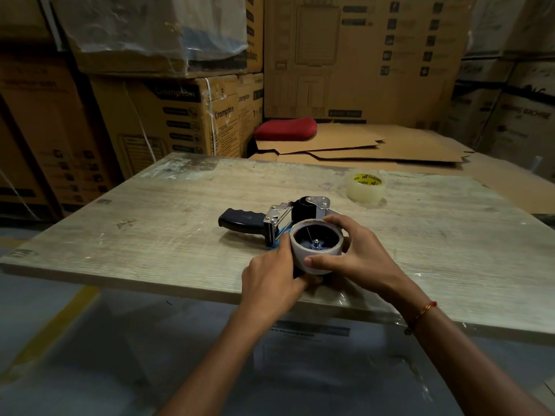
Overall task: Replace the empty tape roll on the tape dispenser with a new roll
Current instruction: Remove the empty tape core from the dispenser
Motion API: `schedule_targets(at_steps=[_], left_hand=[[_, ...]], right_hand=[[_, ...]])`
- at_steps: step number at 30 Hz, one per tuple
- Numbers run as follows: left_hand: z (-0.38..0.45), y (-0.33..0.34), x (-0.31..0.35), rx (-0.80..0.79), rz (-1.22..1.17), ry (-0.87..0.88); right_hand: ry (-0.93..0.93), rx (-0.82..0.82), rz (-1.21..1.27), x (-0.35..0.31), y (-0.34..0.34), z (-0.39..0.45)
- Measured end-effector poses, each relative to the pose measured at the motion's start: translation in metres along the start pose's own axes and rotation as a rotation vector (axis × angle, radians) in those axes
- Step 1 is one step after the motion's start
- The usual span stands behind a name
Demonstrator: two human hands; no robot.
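A hand-held tape dispenser (271, 222) with a black handle and metal frame lies on its side on the wooden table (150, 223). An empty cardboard tape core (324, 263) sits on its spindle, open end up. My right hand (354, 250) grips the core, thumb on its near wall and fingers round the far side. My left hand (273, 279) holds the dispenser's base just left of and below the core. A new roll of clear tape (365, 187) with a yellow printed core lies flat at the table's far right.
Stacked cardboard boxes (168, 115) stand behind and to the left of the table. Flattened cardboard sheets (375, 145) and a red cushion (286, 129) lie beyond its far edge. The grey floor has a yellow line (57, 325) at lower left.
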State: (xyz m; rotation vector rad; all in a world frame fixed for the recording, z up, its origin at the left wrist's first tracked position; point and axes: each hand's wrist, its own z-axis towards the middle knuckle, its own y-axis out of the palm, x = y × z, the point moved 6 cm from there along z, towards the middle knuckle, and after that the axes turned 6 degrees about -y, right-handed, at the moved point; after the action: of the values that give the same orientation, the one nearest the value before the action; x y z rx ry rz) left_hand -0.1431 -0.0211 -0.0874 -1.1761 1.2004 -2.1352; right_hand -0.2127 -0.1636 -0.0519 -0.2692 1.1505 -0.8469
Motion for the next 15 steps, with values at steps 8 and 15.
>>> schedule_targets(at_steps=[8,15], left_hand=[[-0.003,-0.009,-0.006,-0.039,0.016,0.006],[0.002,-0.009,-0.008,-0.062,0.088,0.049]], right_hand=[[-0.112,-0.078,-0.135,-0.019,-0.001,0.008],[-0.154,-0.055,-0.152,-0.023,-0.003,0.005]])
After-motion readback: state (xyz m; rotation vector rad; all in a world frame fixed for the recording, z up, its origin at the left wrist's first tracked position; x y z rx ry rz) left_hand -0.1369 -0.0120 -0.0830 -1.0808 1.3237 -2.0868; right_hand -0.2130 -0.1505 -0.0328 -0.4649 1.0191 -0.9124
